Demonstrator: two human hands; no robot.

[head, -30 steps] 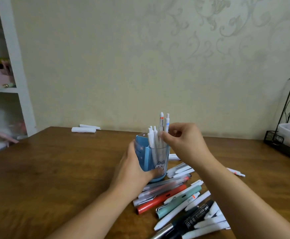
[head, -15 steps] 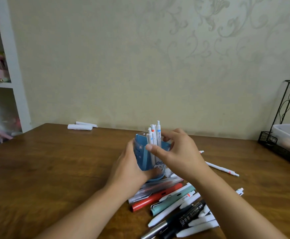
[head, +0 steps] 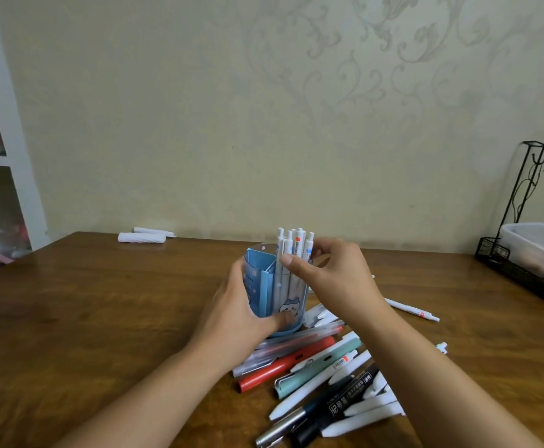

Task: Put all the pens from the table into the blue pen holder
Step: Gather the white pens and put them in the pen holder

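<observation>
The blue pen holder (head: 264, 282) stands upright in the middle of the wooden table (head: 86, 318), with several white pens (head: 291, 245) sticking out of its right compartment. My left hand (head: 232, 315) wraps around the holder's near side. My right hand (head: 332, 279) is at the rim, thumb and fingers pinched around the white pens in the holder. In front of the holder lies a pile of loose pens: a red one (head: 283, 367), a teal one (head: 316, 367), a black marker (head: 338, 402) and several white ones. One white pen (head: 413, 310) lies apart to the right.
A black wire rack (head: 523, 270) holding a white plastic tub stands at the table's right edge. Two white rolled items (head: 141, 237) lie at the back near the wall. A white shelf unit (head: 8, 124) stands at the left.
The pens in my right hand have sunk lower into the holder, and the hand has come down to the rim. My left hand stays on the holder.
</observation>
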